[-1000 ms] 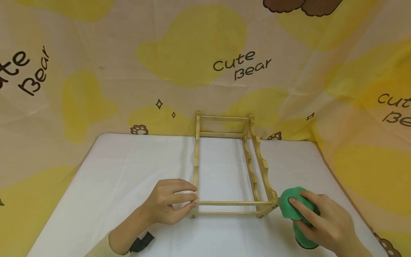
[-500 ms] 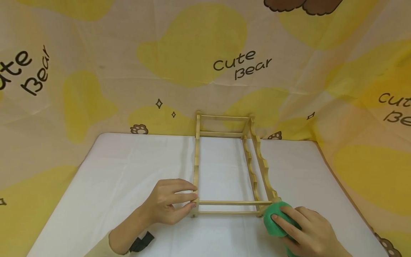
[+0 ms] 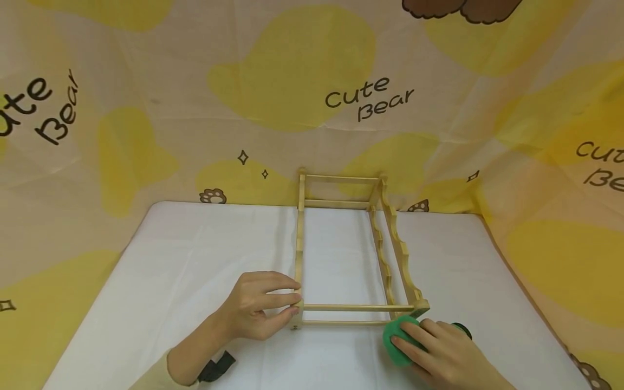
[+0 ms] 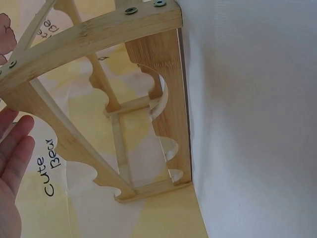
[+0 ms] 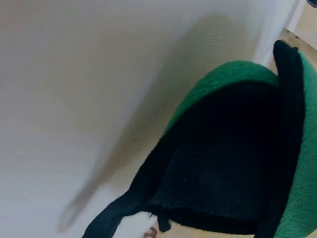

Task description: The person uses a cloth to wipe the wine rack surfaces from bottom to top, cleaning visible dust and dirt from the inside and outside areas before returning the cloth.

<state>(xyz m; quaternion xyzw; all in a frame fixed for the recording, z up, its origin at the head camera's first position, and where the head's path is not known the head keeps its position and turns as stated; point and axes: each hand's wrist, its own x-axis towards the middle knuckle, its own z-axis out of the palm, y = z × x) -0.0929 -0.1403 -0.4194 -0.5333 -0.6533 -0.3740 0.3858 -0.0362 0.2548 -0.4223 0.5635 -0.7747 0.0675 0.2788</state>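
A light wooden rack point(image 3: 351, 307) with scalloped side rails stands on the white surface; its end frame and screw heads fill much of the left wrist view. My left hand point(image 3: 263, 306) holds the rack's near left corner, fingertips and thumb against the post. My right hand point(image 3: 446, 352) grips a green cloth point(image 3: 397, 341) with fingers bent over it, at the rack's near right corner. In the right wrist view the cloth point(image 5: 237, 74) shows a black inner side, black trim and a dangling black strap. The right palm is hidden in the head view.
The white table point(image 3: 209, 244) backs onto a yellow patterned cloth point(image 3: 292, 70) that also rises on both sides. A black strap point(image 3: 216, 367) lies under my left wrist. The rack's far end stands close to the back cloth.
My right hand has slid the green cloth leftward and slightly nearer, from the rack's right corner post to the lower part of its front end. The left hand and the rack have stayed put.
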